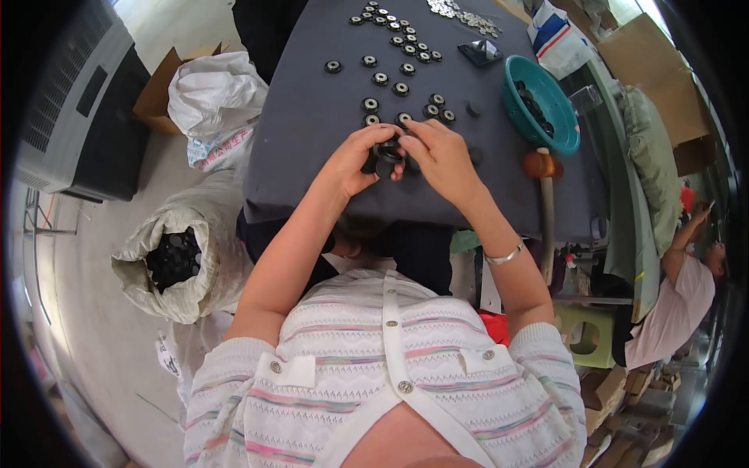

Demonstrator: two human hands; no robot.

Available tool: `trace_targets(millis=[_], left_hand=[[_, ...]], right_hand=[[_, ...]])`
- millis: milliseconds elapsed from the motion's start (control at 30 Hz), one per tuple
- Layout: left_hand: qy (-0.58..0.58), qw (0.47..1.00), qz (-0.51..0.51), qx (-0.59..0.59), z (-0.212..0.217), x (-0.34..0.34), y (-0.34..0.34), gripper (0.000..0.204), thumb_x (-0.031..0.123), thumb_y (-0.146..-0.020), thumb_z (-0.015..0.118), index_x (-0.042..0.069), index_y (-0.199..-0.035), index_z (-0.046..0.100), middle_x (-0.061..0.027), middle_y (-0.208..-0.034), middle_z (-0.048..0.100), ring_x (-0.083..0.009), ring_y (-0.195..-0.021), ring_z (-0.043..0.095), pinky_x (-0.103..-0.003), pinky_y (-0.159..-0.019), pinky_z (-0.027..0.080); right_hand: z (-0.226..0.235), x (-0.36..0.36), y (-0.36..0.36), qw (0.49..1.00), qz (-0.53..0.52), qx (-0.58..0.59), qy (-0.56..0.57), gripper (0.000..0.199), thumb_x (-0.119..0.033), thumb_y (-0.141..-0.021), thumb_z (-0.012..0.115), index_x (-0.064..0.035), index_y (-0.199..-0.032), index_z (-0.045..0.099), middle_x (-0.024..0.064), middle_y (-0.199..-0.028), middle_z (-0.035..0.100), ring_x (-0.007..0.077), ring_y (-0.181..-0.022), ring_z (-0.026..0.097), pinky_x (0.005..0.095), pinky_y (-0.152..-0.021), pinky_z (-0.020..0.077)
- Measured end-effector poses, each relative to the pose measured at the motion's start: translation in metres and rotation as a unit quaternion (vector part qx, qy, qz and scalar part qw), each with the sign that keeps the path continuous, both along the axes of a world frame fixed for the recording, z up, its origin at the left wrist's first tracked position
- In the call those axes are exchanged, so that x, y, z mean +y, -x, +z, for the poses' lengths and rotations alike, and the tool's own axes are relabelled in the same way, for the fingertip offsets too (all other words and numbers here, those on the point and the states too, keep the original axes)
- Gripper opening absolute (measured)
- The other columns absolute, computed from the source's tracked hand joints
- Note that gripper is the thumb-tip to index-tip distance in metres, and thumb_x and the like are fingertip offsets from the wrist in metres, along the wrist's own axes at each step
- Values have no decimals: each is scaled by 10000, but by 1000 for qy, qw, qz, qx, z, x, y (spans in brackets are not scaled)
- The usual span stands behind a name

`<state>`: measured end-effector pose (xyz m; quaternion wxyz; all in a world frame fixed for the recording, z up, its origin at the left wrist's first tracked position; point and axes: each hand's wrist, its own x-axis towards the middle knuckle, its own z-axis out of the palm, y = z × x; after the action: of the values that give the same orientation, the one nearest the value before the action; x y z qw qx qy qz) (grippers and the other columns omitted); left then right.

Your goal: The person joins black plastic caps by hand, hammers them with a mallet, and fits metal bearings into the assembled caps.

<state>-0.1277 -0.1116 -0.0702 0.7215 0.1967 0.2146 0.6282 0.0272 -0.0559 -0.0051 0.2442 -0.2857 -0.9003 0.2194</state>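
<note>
Above the near part of the dark cloth-covered table [296, 156], my two hands meet. My left hand [355, 162] is closed around several black round parts [387, 158]. The fingertips of my right hand [446, 156] are pinched together against the same black parts; my fingers partly hide what they grip. Just beyond my hands lie black round pieces with metal centres [370, 104], and more of them [408, 50] spread toward the far side. A few plain black discs [473, 109] sit by my right hand.
At the right stand a teal basket [511, 101] with black parts inside and a mallet [544, 165] with an orange head. Small silver discs [468, 17] and a black square dish [480, 52] lie farther off. An open sack of black pieces [212, 257] is left. Another person [679, 304] is far right.
</note>
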Motion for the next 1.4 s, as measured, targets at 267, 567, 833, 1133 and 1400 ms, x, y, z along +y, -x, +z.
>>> trace_targets(millis=[267, 567, 833, 1133, 1400], left_hand=[[2, 996, -86, -11, -4, -3, 3, 219, 230, -871, 559, 11, -884, 573, -113, -738, 602, -252, -572, 586, -346, -498, 472], [-10, 994, -113, 3, 0, -3, 1, 227, 230, -849, 590, 10, -899, 572, -108, -723, 580, -231, -545, 561, -326, -470, 438], [78, 987, -35, -133, -11, 6, 7, 202, 225, -844, 598, 38, -876, 529, -122, -734, 564, -201, -513, 509, -267, -393, 329], [77, 985, -46, -148, -11, 6, 10, 191, 243, -864, 568, 62, -909, 527, -121, -716, 575, -204, -526, 527, -257, -368, 319], [13, 987, -97, -125, -15, 9, 8, 271, 278, -850, 567, 24, -938, 539, -135, -704, 549, -196, -518, 494, -245, -349, 324]], right_hand=[[-8, 16, -3, 883, 112, 60, 452, 311, -104, -933, 543, -3, -1227, 564, 55, -1040, 534, 104, -779, 600, 258, -702, 502], [-24, 18, -9, 902, 138, 151, 380, 211, -78, -924, 532, 22, -1108, 561, 22, -903, 572, 107, -742, 572, 267, -694, 498], [-34, 11, 31, 999, 27, 30, -33, 265, 0, -759, 558, -18, -1022, 588, 152, -915, 591, 269, -718, 608, 352, -659, 495], [-20, 41, 22, 928, 196, 61, 310, 337, -50, -913, 489, -18, -1240, 564, 19, -889, 607, 52, -691, 513, 204, -611, 449], [-18, 58, 7, 798, 167, 48, 577, 405, -48, -891, 524, -40, -1297, 532, 16, -842, 599, 33, -590, 422, 181, -502, 324]])
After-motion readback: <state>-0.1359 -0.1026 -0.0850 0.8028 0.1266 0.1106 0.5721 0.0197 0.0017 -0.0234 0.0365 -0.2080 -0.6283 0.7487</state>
